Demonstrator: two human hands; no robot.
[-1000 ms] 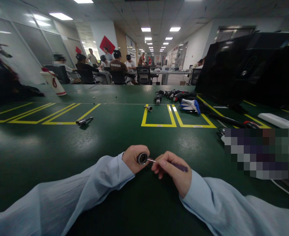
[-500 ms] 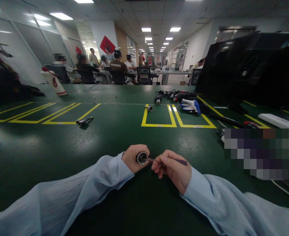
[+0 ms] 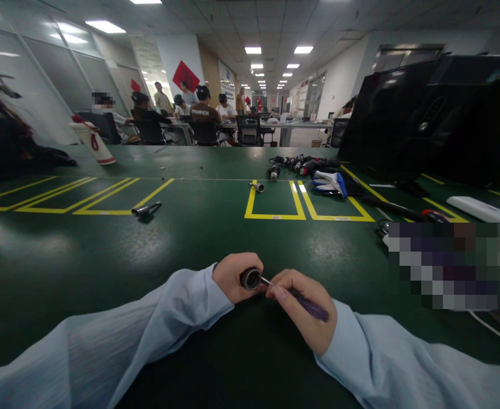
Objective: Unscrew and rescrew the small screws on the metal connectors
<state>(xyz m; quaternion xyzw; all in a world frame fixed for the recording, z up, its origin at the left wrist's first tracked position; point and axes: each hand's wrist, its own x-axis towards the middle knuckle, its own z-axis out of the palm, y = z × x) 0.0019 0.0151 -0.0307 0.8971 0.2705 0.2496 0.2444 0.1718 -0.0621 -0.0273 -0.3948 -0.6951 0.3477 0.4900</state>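
My left hand is closed around a dark metal cylindrical part, its round hollow end turned towards me. In my right hand I grip a small screwdriver with a purple handle. Its thin shaft points left at the rim of the cylinder; I cannot tell whether the tip goes inside. Both hands are held close together above the green table. Further off to the left lies a metal part with a thin stem, and a shorter metal part lies beyond my hands.
Yellow tape frames mark the table. At back right are cabled tools, blue-and-white gloves and dark monitors. A white cup stands at the left. Several people sit at far desks.
The screwdriver's handle has swung down towards me, so it slants more. The cylinder has turned and shifted slightly right in my left hand. My right hand has lowered a little.
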